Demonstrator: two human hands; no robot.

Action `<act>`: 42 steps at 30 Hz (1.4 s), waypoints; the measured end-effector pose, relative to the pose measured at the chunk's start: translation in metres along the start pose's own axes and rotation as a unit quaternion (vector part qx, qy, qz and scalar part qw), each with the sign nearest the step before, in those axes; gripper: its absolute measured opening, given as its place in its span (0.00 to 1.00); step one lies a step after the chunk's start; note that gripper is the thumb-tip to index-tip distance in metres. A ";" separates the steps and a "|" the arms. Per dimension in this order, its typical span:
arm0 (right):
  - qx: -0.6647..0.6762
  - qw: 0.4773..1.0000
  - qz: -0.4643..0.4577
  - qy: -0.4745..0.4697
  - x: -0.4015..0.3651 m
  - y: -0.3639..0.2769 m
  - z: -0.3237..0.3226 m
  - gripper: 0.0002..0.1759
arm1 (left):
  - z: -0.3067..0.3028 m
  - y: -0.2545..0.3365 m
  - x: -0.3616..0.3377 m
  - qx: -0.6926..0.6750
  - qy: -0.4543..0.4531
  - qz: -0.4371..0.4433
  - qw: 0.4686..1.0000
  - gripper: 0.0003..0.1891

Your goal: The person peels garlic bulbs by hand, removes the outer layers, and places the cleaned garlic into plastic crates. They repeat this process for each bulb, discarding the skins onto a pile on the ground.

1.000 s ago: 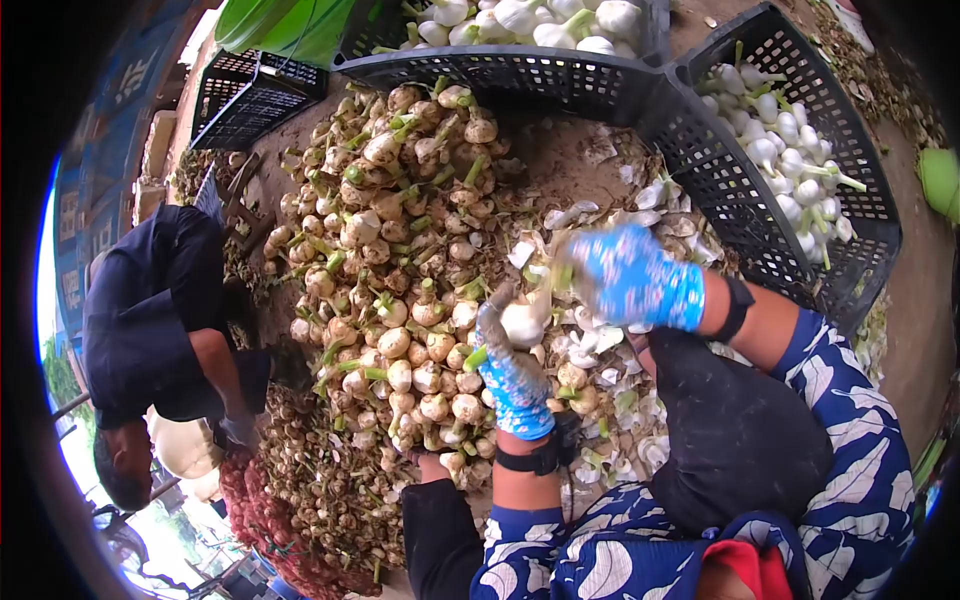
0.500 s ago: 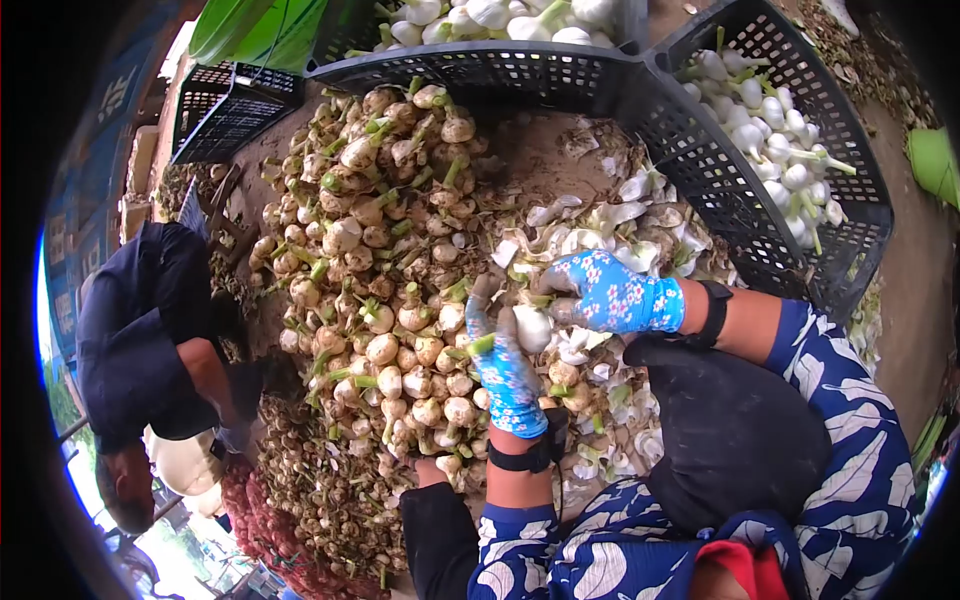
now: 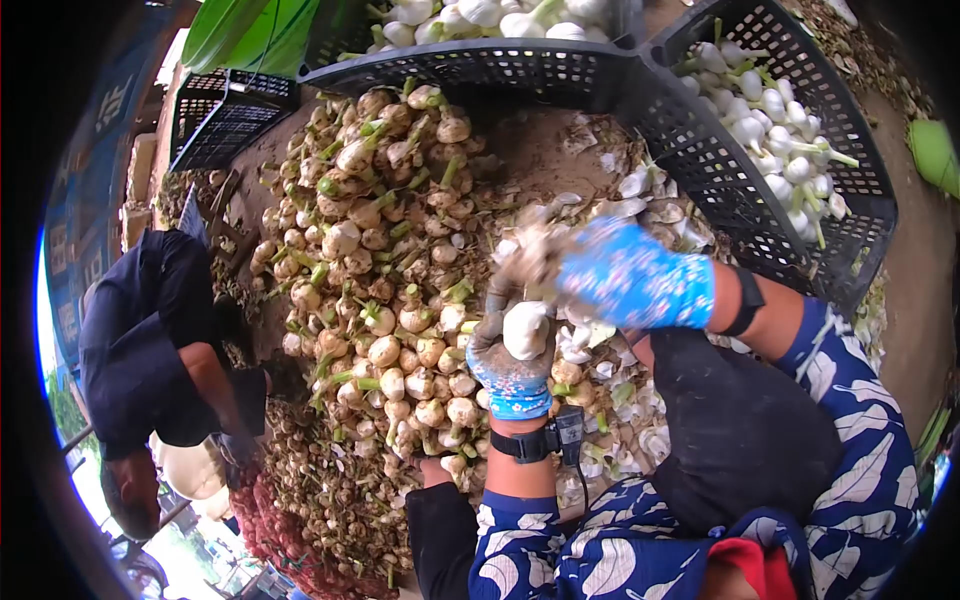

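My left hand [image 3: 508,362], in a blue flowered glove, grips a white peeled garlic bulb [image 3: 526,328] low in the middle. My right hand [image 3: 625,280], in the same kind of glove and blurred, is just above and to the right of the bulb, pinching a piece of dirty outer skin [image 3: 530,255]. Beneath both hands lie white peelings [image 3: 640,215]. To the left spreads a big heap of unpeeled garlic [image 3: 390,270] with green stem stubs.
Two black plastic crates hold peeled white bulbs, one at top centre [image 3: 480,65] and one at top right [image 3: 860,215]. An empty black crate [image 3: 225,110] sits at upper left. Another person in dark clothes [image 3: 150,330] crouches at the left beside the heap.
My right hand has lifted up and away from the bulb, pulling skin off it. My left hand has turned the bulb, so its white side faces up.
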State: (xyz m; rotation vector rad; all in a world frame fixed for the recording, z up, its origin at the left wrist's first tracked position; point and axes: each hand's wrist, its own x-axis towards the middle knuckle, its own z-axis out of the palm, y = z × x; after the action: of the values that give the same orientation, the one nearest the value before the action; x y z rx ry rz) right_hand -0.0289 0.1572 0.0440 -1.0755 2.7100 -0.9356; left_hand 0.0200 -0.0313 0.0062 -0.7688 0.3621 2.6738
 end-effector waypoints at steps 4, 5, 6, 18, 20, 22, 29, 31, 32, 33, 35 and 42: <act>0.040 0.997 -0.069 -0.022 0.000 -0.013 0.003 0.09 | -0.015 -0.005 -0.009 0.057 0.037 0.051 0.996 0.20; 0.135 0.987 -0.029 -0.085 -0.002 -0.013 -0.001 0.06 | -0.030 -0.002 -0.010 0.176 0.035 0.116 0.977 0.16; 0.249 0.960 -0.030 -0.127 -0.013 -0.013 -0.006 0.05 | -0.013 0.005 -0.009 -0.085 -0.074 0.007 0.994 0.14; -0.008 0.988 0.104 -0.111 -0.071 0.047 0.056 0.10 | 0.152 0.064 0.029 0.399 -0.152 0.325 0.844 0.31; -0.003 0.973 0.159 -0.166 -0.054 0.036 0.041 0.12 | 0.096 0.069 0.028 0.644 -0.029 0.365 0.671 0.33; 0.000 0.966 0.178 -0.187 -0.051 0.036 0.042 0.12 | 0.000 0.049 0.039 0.819 -0.036 0.357 0.447 0.33; 0.112 0.976 0.152 -0.111 -0.049 0.028 0.069 0.31 | -0.122 0.013 0.036 0.892 0.018 0.214 0.399 0.17; 0.120 0.973 0.155 -0.123 -0.035 0.022 0.078 0.34 | -0.095 0.012 0.041 0.701 0.067 0.180 0.687 0.12; 0.178 0.971 0.132 -0.088 -0.031 0.020 0.085 0.35 | -0.076 0.013 0.033 0.631 0.101 0.120 0.760 0.12; 0.236 0.964 0.108 -0.055 -0.026 0.018 0.088 0.36 | -0.036 0.016 0.020 0.551 0.136 0.058 0.821 0.11; 0.389 0.909 0.141 -0.051 -0.011 0.011 0.071 0.37 | -0.032 0.022 0.014 0.508 0.069 0.078 0.855 0.18; 0.370 0.924 0.087 0.048 -0.001 -0.002 0.051 0.35 | 0.007 -0.020 -0.002 0.393 0.079 0.172 0.900 0.33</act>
State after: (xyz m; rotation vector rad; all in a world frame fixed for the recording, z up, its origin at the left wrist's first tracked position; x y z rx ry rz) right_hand -0.0123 0.1310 0.0037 -0.6252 2.1148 -1.7868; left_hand 0.0256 -0.0114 0.0101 -0.6854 1.6191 2.3944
